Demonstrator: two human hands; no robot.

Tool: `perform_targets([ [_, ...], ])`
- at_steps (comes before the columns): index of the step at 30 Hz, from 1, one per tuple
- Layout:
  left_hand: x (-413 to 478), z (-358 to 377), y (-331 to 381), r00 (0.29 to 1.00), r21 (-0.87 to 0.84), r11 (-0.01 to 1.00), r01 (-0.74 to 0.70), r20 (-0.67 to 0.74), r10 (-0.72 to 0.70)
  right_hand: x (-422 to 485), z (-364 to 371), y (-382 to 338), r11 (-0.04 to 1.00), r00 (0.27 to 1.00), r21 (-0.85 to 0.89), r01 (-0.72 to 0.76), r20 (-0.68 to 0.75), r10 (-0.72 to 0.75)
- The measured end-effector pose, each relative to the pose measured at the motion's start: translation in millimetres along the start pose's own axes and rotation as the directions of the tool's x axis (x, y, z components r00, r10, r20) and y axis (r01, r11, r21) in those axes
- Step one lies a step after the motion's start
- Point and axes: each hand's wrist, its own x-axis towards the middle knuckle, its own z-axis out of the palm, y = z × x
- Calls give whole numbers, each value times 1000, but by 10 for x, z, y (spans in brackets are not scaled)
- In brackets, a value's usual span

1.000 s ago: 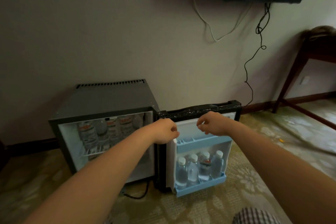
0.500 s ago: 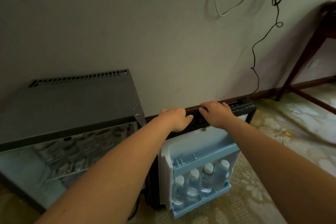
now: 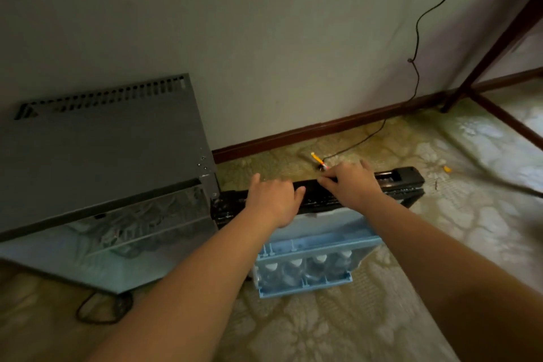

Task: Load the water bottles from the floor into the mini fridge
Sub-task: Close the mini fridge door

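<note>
Big grey mini fridge (image 3: 100, 156) against the wall, open at the front. Beside it, the black-topped door (image 3: 405, 182), swung wide out over the carpet. Low on the inside of the door, a pale blue shelf (image 3: 305, 283) with four water bottles (image 3: 293, 270) standing in a row. Maybe more bottles inside the fridge, but too blurry to count. None left on the floor in view, so likely time to close up. Could go wrong with a hard push: a slam, then rattled bottles or one tipped out of the shelf. Could also mean pinched fingers, if caught between door and fridge. Both arms stretched out straight. Left hand (image 3: 273, 200) on the door top near the hinge, fingers bent over the edge and holding it. Right hand (image 3: 352, 185) just beside it, fingers laid out fairly straight, pressing down on the top.
</note>
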Motion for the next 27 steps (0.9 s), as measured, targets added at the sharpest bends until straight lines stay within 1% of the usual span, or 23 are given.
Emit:
perform_targets([
  [2,-102,41,34,999,-2,1000,12,46,-12,-113,-2,55,998,996,70,-11,86,5],
  [4,-219,82,43,998,-34,999,4,63,-2,-240,32,105,978,989,208,-26,150,-6],
  [6,-344,97,47,995,-58,998,-10,99,16,-381,50,123,941,969,326,-87,247,4],
  [8,-475,81,58,990,-53,998,-28,137,35,-530,59,80,913,937,381,-145,349,3],
  [11,-678,62,56,980,-39,998,-48,191,55,-729,85,-36,902,890,395,-176,456,-26],
  [16,-1001,86,-32,961,12,997,-73,267,68,-1108,187,-312,884,844,420,-206,534,-57],
  [19,-1280,86,-151,956,32,994,-103,278,90,-1355,266,-577,880,820,415,-232,571,-53],
  [21,-1520,110,-267,962,15,994,-112,254,104,-1475,326,-781,867,798,426,-260,600,-56],
  [24,-1898,194,-516,979,-47,997,-57,194,65,-1590,396,-1123,844,767,457,-280,635,-89],
  [27,-2264,286,-857,980,-106,991,81,191,-59,-1690,463,-1531,800,754,496,-337,652,-86],
])
